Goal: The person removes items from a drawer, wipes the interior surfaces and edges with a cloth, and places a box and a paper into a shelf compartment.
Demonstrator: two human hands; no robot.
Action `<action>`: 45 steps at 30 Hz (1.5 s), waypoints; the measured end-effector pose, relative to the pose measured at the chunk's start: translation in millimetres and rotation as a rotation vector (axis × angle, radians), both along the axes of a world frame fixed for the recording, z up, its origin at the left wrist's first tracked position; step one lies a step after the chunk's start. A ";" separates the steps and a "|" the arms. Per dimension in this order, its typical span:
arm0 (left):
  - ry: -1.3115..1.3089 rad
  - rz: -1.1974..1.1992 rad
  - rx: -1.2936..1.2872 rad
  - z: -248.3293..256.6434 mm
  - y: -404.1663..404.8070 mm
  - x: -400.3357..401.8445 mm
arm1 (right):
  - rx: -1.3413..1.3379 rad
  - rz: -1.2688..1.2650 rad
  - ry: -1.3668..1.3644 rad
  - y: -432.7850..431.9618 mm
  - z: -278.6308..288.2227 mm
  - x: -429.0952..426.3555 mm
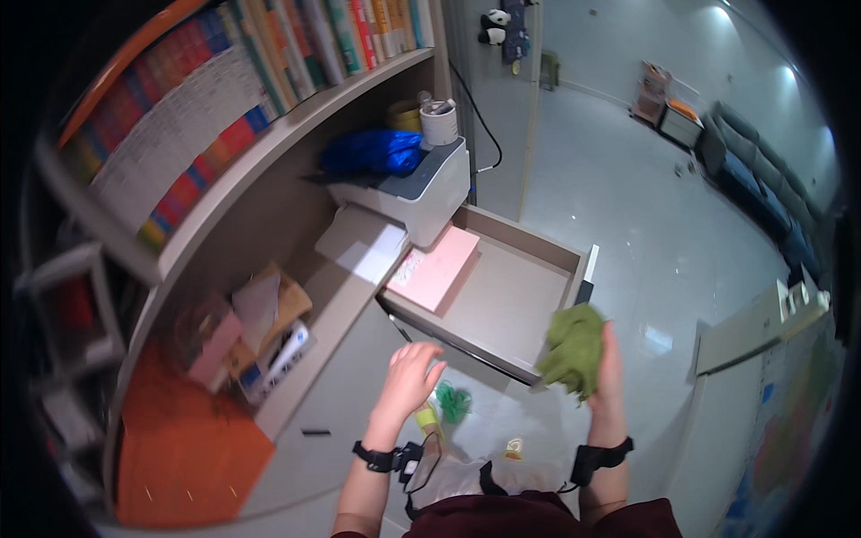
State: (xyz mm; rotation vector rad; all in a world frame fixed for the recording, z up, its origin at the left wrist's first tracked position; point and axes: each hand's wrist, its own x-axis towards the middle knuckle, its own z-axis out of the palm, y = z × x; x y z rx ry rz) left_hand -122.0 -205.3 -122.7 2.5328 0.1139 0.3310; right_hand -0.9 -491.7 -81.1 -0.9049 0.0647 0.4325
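My right hand [609, 376] holds a crumpled olive-green cloth [575, 346] at the front corner of a pulled-out drawer [511, 282]. The cloth hides part of that corner, and most of my fingers are behind it. My left hand [412, 376] hovers by the drawer's near side with its fingers apart and nothing in it. Inside the drawer, against its back end, lies a pink box [440, 265] with a patterned patch on its top. Both wrists wear black straps, the left one carrying a small device [407, 464].
A white printer [430, 195] stands above the drawer, with a blue plastic bag [377, 151] and a white cup [439, 124] on it. Books [336, 40] fill the shelf overhead. A green mesh bundle [453, 401] lies on the floor below. At far right stands a sofa [760, 181].
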 end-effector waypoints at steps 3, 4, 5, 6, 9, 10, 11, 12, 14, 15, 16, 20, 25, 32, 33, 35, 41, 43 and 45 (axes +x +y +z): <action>-0.087 -0.071 0.079 -21.5 46.1 83.7 | -0.086 -0.250 -0.059 36.6 32.6 23.9; -0.069 -0.104 0.085 -28.5 56.4 106.3 | -0.134 -0.299 -0.102 48.1 35.9 32.9; -0.059 -0.137 0.100 -32.5 66.0 131.7 | -0.299 -0.305 -0.138 60.6 33.0 44.8; -0.063 -0.161 0.109 -37.5 73.5 156.9 | -0.463 -0.304 -0.170 74.1 21.4 56.9; -0.072 -0.212 0.128 -62.4 89.4 215.3 | -1.079 -0.401 -0.528 112.6 -32.2 101.3; -0.089 -0.218 0.125 -78.8 94.2 234.2 | -1.204 -0.399 -0.615 126.5 -52.1 119.9; -0.108 -0.220 0.117 -92.3 97.8 250.4 | -1.332 -0.391 -0.708 139.3 -70.3 137.9; -0.084 -0.223 0.106 -102.8 100.4 263.6 | -1.388 -0.313 -0.681 150.6 -90.0 155.7; -0.087 -0.242 0.128 -112.9 96.2 278.9 | -1.558 -0.030 -0.602 160.4 -143.6 179.2; -0.092 -0.243 0.138 -116.3 93.6 287.9 | -1.651 0.182 -0.554 163.0 -173.4 191.7; -0.065 -0.241 0.143 -119.3 94.1 293.0 | -1.694 0.377 -0.662 173.3 -206.3 188.6; 0.014 -0.204 0.189 -123.6 101.7 291.9 | -1.561 0.498 -0.805 200.5 -225.5 166.5; 0.045 -0.254 0.260 -117.7 97.9 293.9 | -1.668 0.206 -0.796 172.8 -238.3 258.4; 0.116 -0.221 0.295 -115.4 95.7 296.9 | -1.535 0.362 -0.995 168.4 -234.3 264.4; 0.113 -0.230 0.278 -114.7 95.1 298.4 | -1.390 0.506 -1.119 169.9 -230.0 246.5; 0.117 -0.240 0.268 -113.8 94.9 298.5 | -1.234 0.800 -1.142 179.2 -227.3 194.3; 0.100 -0.226 0.307 -116.2 95.6 297.6 | -1.189 0.635 -1.131 176.9 -236.2 221.1; 0.108 -0.225 0.325 -115.6 93.1 296.1 | -1.302 0.402 -1.071 173.8 -237.5 254.9; 0.108 -0.243 0.320 -113.0 90.7 297.5 | -1.507 0.167 -0.970 168.5 -247.5 284.8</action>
